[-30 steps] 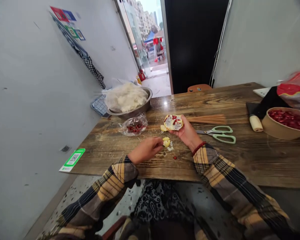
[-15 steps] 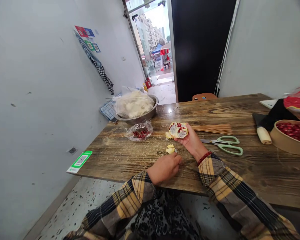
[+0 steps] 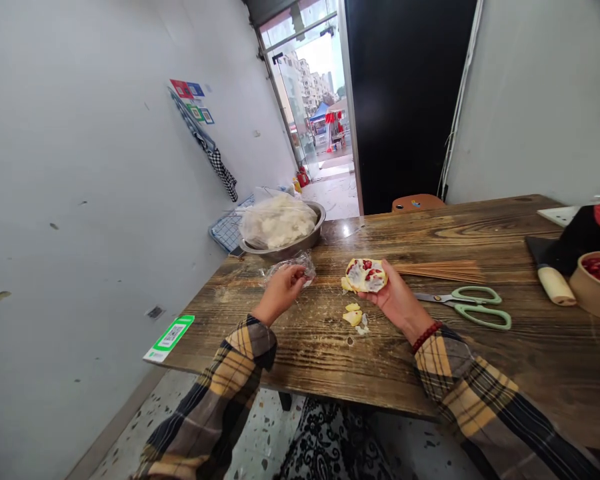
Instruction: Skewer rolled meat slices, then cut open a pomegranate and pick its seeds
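My right hand [image 3: 397, 300] holds an opened pomegranate [image 3: 366, 275], its cut face up, with red seeds left among pale membranes. Over a clear plastic bag [image 3: 305, 261] hangs my left hand [image 3: 283, 292], its fingers curled and pinched together. Whether a seed is between them is hidden, and the hand covers most of the bag's contents. Between the hands, yellow peel pieces [image 3: 352, 317] and a bit of whitish membrane [image 3: 363, 327] lie on the wooden table [image 3: 325, 360]. Another peel piece [image 3: 346, 284] sits beside the pomegranate.
Green-handled scissors [image 3: 467, 303] and thin wooden skewers [image 3: 445, 270] lie right of my right hand. A tub of red seeds [image 3: 597, 287] and a knife with a pale handle [image 3: 555, 285] are farther right. Behind the bag stands a metal bowl [image 3: 280, 253] holding a plastic-wrapped pale mass.
My left hand has moved from the peel pieces forward and left to the plastic bag, now covering its red seeds. My right hand still holds the pomegranate. The view has shifted slightly.
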Motion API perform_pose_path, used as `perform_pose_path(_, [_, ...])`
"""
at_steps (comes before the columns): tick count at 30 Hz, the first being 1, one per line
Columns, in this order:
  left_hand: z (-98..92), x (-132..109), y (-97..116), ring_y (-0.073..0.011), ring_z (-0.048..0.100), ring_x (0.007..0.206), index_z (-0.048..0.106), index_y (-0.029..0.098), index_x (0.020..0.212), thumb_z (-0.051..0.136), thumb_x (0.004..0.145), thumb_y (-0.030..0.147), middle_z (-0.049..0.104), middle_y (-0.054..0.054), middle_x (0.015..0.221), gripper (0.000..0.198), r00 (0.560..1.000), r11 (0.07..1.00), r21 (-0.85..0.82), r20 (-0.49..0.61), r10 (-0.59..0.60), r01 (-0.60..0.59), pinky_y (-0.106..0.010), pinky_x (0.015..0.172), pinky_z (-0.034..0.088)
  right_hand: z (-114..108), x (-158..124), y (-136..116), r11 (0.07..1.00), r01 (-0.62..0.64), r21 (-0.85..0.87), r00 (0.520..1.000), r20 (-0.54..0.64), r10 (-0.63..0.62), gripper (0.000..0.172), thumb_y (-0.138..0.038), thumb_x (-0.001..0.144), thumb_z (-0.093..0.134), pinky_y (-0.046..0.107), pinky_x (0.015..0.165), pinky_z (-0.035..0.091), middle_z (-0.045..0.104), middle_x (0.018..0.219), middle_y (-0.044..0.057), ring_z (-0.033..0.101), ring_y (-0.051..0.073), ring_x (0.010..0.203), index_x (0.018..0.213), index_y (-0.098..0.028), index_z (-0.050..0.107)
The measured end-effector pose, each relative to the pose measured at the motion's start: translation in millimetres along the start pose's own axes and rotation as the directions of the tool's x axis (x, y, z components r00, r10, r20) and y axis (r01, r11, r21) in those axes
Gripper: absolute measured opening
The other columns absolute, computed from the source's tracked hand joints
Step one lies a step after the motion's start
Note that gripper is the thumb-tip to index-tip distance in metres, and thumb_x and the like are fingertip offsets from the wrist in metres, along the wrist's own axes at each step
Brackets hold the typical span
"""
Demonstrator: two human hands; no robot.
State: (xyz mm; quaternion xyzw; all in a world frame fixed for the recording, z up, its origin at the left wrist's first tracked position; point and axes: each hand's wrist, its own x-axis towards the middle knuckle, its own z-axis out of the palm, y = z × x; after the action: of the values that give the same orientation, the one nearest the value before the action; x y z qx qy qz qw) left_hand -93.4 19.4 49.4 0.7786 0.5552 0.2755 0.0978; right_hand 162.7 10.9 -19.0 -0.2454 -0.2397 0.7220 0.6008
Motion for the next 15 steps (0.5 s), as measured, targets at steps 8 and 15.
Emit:
perform_pose_path(8, [55.9,0.8,51.9,-0.0099,0.062,0.061,0.055,0.016,0.105,0.065,0.076,0.047,0.062,-0.002,0.085,0.043,0.941,0.527,-0.78,0.28,-0.188,0.337,-0.018,0.046,0.039,9.3,-7.0,-4.3,0.997,0.048,-0.069,0.993,0.114,-0.04,0.033,-0.034,0.082,0.065,0.035,0.07,0.061,0.072,0.108,0.005,0.07,0.02,0.09,0.113,-0.023,0.063])
perform_pose_path(15, [69.6,13.3,46.8,-0.0068,0.056,0.055,0.06,0.015,0.096,0.068,0.075,0.047,0.06,0.0,0.074,0.04,0.931,0.302,-0.882,0.326,-0.163,0.361,-0.016,0.044,0.037,11.2,-5.4,-2.5,0.998,-0.005,-0.066,0.997,0.076,0.01,0.035,-0.043,0.091,0.046,0.031,0.06,0.06,0.074,0.102,0.007,0.07,0.02,0.083,0.106,-0.019,0.067])
